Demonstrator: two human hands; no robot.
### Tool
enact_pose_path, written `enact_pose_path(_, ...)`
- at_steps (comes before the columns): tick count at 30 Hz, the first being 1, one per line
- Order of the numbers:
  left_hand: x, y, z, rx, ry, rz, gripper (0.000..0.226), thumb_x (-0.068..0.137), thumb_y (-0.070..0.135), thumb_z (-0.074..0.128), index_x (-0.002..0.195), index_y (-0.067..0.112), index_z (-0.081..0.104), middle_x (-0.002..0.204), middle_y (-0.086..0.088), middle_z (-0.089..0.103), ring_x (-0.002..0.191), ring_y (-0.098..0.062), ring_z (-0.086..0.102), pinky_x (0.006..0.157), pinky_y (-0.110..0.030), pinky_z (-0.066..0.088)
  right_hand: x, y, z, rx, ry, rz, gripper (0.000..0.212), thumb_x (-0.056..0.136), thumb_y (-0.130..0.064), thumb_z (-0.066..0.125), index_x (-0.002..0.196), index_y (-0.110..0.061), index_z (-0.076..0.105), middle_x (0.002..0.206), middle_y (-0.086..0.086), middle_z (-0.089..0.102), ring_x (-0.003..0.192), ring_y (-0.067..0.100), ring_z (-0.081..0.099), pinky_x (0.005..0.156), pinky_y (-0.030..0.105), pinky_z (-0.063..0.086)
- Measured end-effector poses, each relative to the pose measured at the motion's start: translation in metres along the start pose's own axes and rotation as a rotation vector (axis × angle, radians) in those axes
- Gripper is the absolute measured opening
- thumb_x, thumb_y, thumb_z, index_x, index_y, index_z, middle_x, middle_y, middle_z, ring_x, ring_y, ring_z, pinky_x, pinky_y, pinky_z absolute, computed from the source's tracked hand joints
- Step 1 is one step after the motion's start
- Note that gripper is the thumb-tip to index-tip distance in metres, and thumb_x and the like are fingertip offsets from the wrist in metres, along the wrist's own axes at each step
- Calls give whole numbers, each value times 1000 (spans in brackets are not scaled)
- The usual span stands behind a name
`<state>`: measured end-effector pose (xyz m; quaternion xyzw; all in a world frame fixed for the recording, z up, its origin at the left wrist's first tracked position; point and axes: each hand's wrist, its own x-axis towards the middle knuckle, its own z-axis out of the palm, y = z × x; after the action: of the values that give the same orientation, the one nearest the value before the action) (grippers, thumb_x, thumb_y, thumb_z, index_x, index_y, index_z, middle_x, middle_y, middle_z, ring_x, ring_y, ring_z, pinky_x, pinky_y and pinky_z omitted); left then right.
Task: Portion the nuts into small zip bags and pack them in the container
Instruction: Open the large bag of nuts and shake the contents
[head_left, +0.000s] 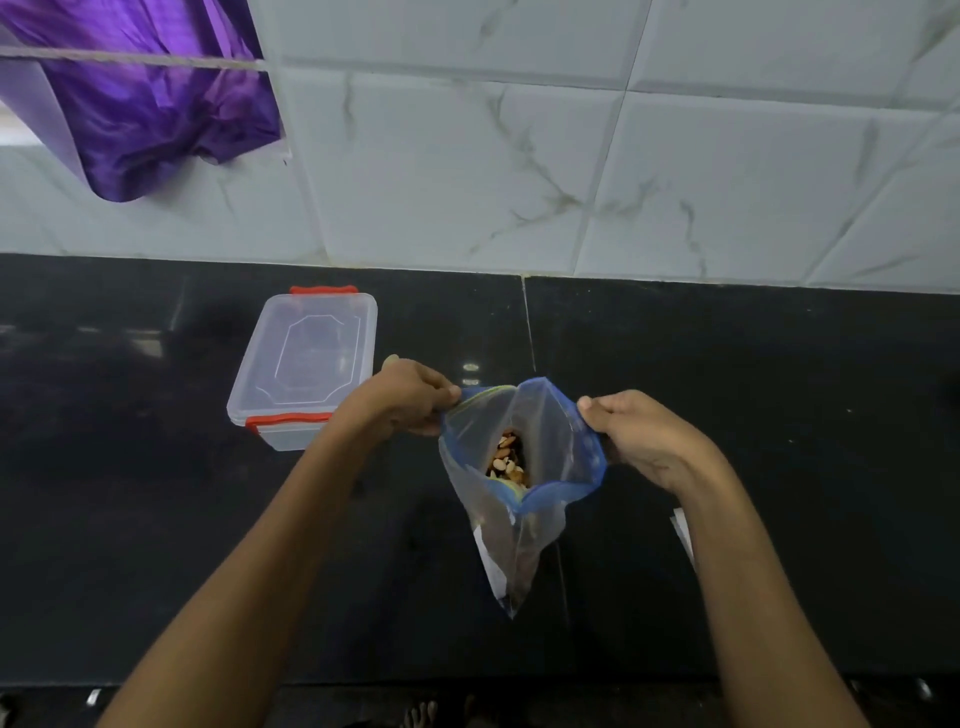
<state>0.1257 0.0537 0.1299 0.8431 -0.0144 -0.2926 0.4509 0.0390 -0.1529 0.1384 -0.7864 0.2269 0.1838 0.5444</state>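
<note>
Both hands hold a clear zip bag (519, 467) above the dark surface (779, 467), its blue-edged mouth pulled wide. The left hand (405, 397) pinches the left rim with its fingers; the right hand (636, 436) grips the right rim, fingers curled. Mixed nuts (508, 460) lie inside. A lidded clear container (306, 364) with 2 red clasps stands just beside the left hand.

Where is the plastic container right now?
In the head view the lidded container sits on the black counter, left of centre near the tiled wall, just beyond the left hand and left of the open zip bag.
</note>
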Motion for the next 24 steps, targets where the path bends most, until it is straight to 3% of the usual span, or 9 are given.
enact_pose_path(3, -8, -3, -2, -540, -277, -74, 22, 98, 13, 41, 97, 7, 63, 86, -7, 65, 77, -13, 62, 65, -23, 57, -3, 4, 2, 480, -85, 93, 27, 100, -21, 41, 99, -5, 63, 85, 11, 68, 79, 19, 67, 63, 31, 54)
enact_pose_path(6, -12, -12, 7, -782, -379, -162, 20, 97, 16, 43, 93, 8, 61, 86, -9, 65, 81, -18, 63, 68, -30, 58, -4, 10, 7, 670, -187, 108, 25, 98, -19, 43, 100, -5, 63, 83, 11, 68, 79, 21, 67, 73, 35, 55)
enact_pose_path(9, -11, -15, 16, -708, -282, -197, 25, 98, 25, 44, 97, 7, 61, 90, -10, 66, 85, -20, 63, 67, -35, 58, -5, 12, 11, 620, -190, 77, 24, 94, -24, 51, 102, -7, 66, 85, 9, 67, 81, 20, 64, 81, 36, 51)
enact_pose_path(13, -16, -14, 17, -330, -32, -84, 36, 94, 42, 47, 97, 10, 63, 87, -7, 65, 81, -17, 62, 70, -29, 50, -7, 14, 10, 328, -107, 10, 23, 90, -10, 58, 112, -14, 61, 92, 9, 68, 80, 17, 64, 73, 30, 53)
enact_pose_path(16, -21, -11, 18, -191, -15, -13, 19, 94, 26, 53, 95, 11, 64, 89, -7, 64, 80, -15, 62, 65, -25, 51, -8, 12, 10, 332, -117, -37, 24, 91, -1, 53, 111, -11, 61, 94, 10, 67, 82, 19, 65, 75, 32, 54)
enact_pose_path(17, -22, -10, 18, -280, -20, -24, 17, 95, 21, 52, 93, 10, 64, 89, -8, 64, 81, -15, 62, 67, -28, 53, -9, 12, 10, 365, -126, -48, 24, 92, 0, 51, 110, -9, 62, 93, 10, 68, 83, 19, 66, 75, 32, 55)
enact_pose_path(21, -29, -11, 21, -1032, -194, -234, 23, 97, 15, 45, 83, 7, 61, 74, -10, 66, 78, -20, 62, 66, -40, 57, -6, 16, 6, 680, -162, 9, 26, 95, 2, 42, 105, -6, 64, 87, 10, 71, 79, 17, 70, 65, 26, 58)
enact_pose_path(22, -28, -15, 23, -1116, -197, -262, 24, 97, 16, 44, 84, 7, 61, 74, -12, 67, 79, -21, 63, 69, -43, 56, -6, 18, 6, 764, -183, 43, 27, 95, 3, 41, 104, -6, 64, 88, 10, 71, 80, 18, 70, 65, 27, 59)
enact_pose_path(24, -31, -23, 29, -1106, -196, -275, 24, 98, 21, 43, 94, 8, 63, 94, -15, 68, 94, -27, 62, 83, -45, 49, -6, 22, 9, 859, -190, 103, 27, 94, 3, 41, 107, -5, 64, 93, 12, 72, 84, 20, 71, 67, 29, 60)
